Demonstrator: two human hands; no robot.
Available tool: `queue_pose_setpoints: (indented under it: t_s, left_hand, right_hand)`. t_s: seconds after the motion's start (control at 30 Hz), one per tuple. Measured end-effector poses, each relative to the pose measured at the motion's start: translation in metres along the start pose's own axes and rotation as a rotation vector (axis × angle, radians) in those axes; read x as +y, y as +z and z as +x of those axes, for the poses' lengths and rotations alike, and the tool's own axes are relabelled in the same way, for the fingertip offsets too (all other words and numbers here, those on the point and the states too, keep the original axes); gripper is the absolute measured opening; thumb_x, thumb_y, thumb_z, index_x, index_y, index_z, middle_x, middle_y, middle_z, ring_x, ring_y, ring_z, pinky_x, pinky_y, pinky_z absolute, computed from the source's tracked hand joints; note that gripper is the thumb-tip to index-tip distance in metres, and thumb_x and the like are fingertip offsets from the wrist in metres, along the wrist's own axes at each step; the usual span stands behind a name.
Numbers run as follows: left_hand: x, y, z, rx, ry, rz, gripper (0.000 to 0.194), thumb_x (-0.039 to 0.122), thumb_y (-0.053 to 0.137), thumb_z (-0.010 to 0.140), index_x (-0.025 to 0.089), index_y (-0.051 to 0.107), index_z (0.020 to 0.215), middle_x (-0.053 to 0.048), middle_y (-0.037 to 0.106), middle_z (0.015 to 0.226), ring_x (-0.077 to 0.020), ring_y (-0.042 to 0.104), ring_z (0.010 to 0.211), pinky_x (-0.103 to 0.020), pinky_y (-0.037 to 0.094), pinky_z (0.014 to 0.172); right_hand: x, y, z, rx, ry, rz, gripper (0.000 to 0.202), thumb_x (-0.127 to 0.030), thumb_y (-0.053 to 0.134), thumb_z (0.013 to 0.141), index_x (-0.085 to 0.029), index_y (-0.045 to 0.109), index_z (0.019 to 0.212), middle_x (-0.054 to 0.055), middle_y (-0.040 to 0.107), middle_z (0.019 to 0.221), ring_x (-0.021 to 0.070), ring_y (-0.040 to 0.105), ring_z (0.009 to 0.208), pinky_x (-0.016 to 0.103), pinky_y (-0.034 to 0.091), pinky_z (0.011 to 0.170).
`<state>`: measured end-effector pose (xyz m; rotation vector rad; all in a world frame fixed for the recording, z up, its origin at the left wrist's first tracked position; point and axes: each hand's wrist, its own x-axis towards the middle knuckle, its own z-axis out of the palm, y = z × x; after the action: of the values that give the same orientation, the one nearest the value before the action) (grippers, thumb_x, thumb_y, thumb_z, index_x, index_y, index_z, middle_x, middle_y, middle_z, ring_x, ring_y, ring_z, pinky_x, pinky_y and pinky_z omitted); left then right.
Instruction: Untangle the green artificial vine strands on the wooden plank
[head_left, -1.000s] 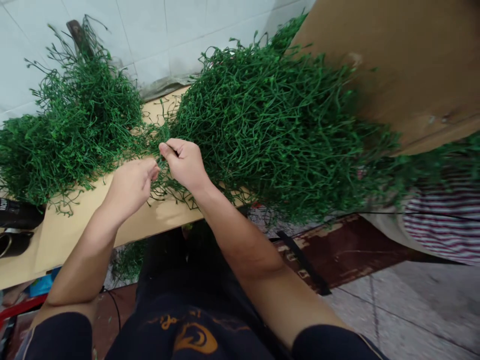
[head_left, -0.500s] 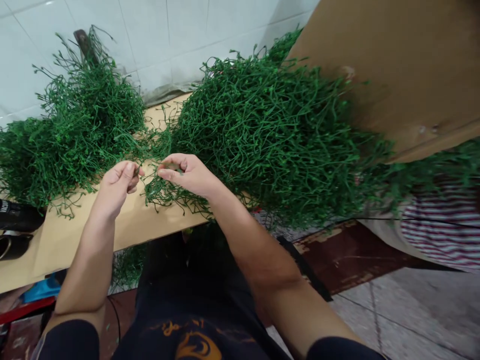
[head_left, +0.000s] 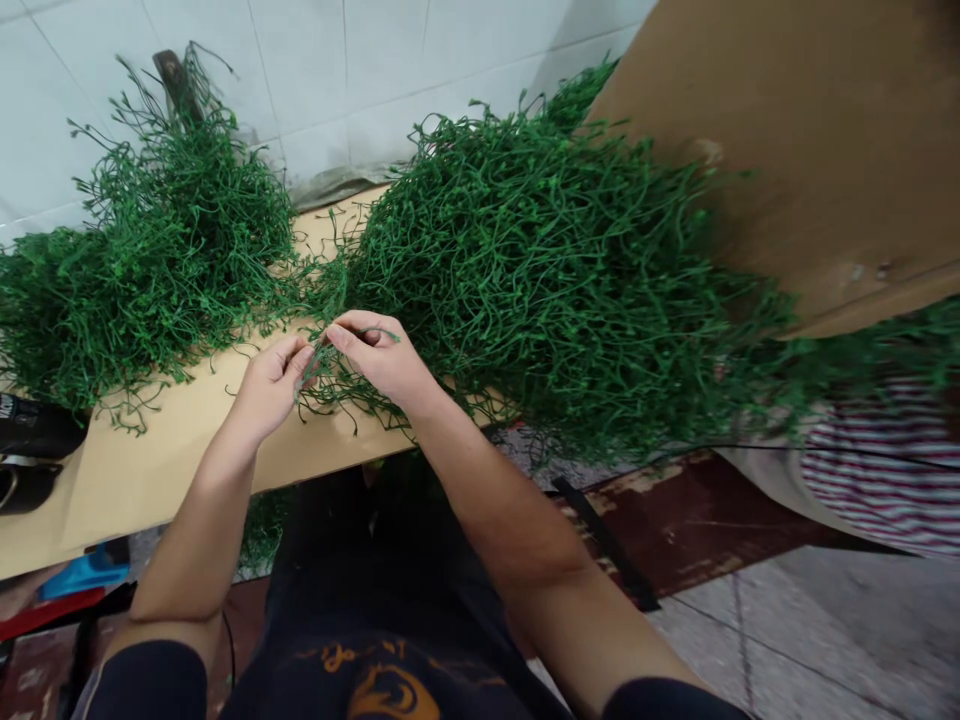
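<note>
A big tangled heap of green plastic stems (head_left: 555, 280) lies on the tan table (head_left: 172, 460) and spills over its front edge. A smaller heap of the same green stems (head_left: 142, 270) sits to the left. My right hand (head_left: 382, 355) pinches a thin green stem at the near edge of the big heap. My left hand (head_left: 274, 385) meets it fingertip to fingertip, pinching the same stem. Both hands hover just above the table between the two heaps.
A tall brown board (head_left: 795, 140) leans at the right behind the big heap. White tiled wall (head_left: 360, 70) runs behind the table. A black object (head_left: 30, 440) sits at the table's left end. Striped cloth (head_left: 877, 470) shows at the right, and a dark red floor below.
My hands had drawn apart half a second ago; now they have come together again at the edge of the big heap, both pinching a stem.
</note>
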<state>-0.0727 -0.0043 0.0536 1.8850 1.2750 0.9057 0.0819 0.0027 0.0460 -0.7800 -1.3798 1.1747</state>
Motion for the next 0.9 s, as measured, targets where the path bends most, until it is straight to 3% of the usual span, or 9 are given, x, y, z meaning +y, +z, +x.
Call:
queue_pose_setpoints:
  t_s: [0.17,0.3,0.47,0.77,0.9]
  left_hand:
    - [0.007,-0.01,0.0,-0.062,0.212,0.456,0.023,0.027,0.043,0.084,0.018,0.045,0.063,0.0,0.047,0.061,-0.0127,0.044,0.062,-0.025,0.034,0.06]
    - [0.011,-0.021,-0.002,-0.108,0.192,0.548,0.029,0.029,0.039,0.086,0.018,0.043,0.059,0.001,0.045,0.057,-0.012,0.043,0.059,-0.025,0.032,0.058]
    - [0.014,-0.02,-0.007,-0.131,0.138,0.552,0.023,0.023,0.038,0.083,0.018,0.05,0.064,0.002,0.047,0.052,-0.0113,0.043,0.052,-0.024,0.03,0.054]
    - [0.014,-0.01,-0.025,0.036,0.1,0.322,0.03,0.031,0.04,0.086,0.019,0.045,0.06,0.003,0.045,0.052,-0.0103,0.041,0.051,-0.023,0.031,0.053]
    - [0.013,-0.012,-0.026,0.093,0.037,0.163,0.026,0.031,0.044,0.086,0.018,0.05,0.064,0.003,0.045,0.049,-0.0091,0.042,0.047,-0.021,0.033,0.05]
  right_hand:
    - [0.009,0.001,-0.003,0.059,-0.056,-0.076,0.048,-0.06,0.051,0.077,-0.016,0.047,0.057,-0.003,0.038,0.056,0.0061,0.037,0.056,0.023,0.03,0.054]
    - [0.016,-0.002,-0.004,0.099,-0.079,-0.166,0.046,-0.055,0.046,0.082,-0.016,0.046,0.058,-0.003,0.039,0.056,0.0059,0.035,0.054,0.024,0.028,0.054]
    - [0.023,-0.005,0.001,0.158,-0.094,-0.233,0.042,-0.049,0.045,0.085,-0.017,0.04,0.057,-0.003,0.04,0.057,0.0069,0.038,0.057,0.024,0.028,0.057]
    - [0.021,0.01,0.012,0.263,-0.104,-0.342,0.046,-0.05,0.043,0.086,-0.018,0.032,0.055,-0.003,0.032,0.056,0.0072,0.03,0.057,0.024,0.025,0.056]
    - [0.009,0.002,0.014,0.121,-0.073,-0.208,0.045,-0.054,0.05,0.08,-0.018,0.043,0.056,-0.003,0.038,0.056,0.007,0.034,0.056,0.024,0.027,0.055]
